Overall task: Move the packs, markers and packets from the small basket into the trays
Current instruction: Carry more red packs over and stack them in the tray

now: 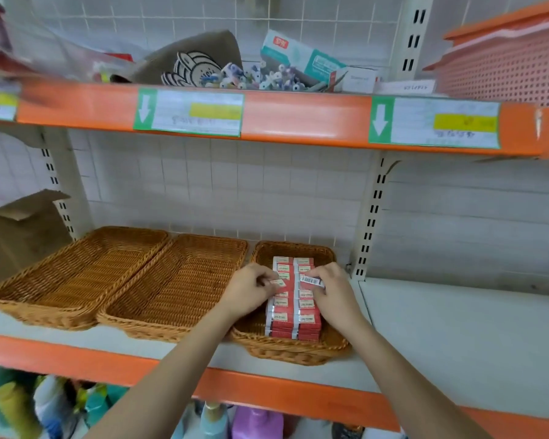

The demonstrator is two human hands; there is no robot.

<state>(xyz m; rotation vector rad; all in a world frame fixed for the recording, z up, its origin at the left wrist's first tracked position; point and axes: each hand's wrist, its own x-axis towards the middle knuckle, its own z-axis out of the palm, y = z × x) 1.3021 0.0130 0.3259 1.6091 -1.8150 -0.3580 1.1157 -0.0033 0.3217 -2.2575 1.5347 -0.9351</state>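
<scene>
Red packs (293, 307) fill the small basket (298, 350), right of 2 wicker trays (76, 280). Left hand (251, 291) pinches 1 pack; right hand (332, 288) pinches another, barcode up. Fingertips partly hidden; pack labels illegible.

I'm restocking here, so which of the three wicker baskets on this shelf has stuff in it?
The small basket farthest right: it alone holds red packs.

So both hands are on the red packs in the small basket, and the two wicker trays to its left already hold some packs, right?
Not quite. In the head view both trays, the near one and the far one, hold nothing yet. The rest stands: the left hand and right hand grip red packs in the small basket.
</scene>
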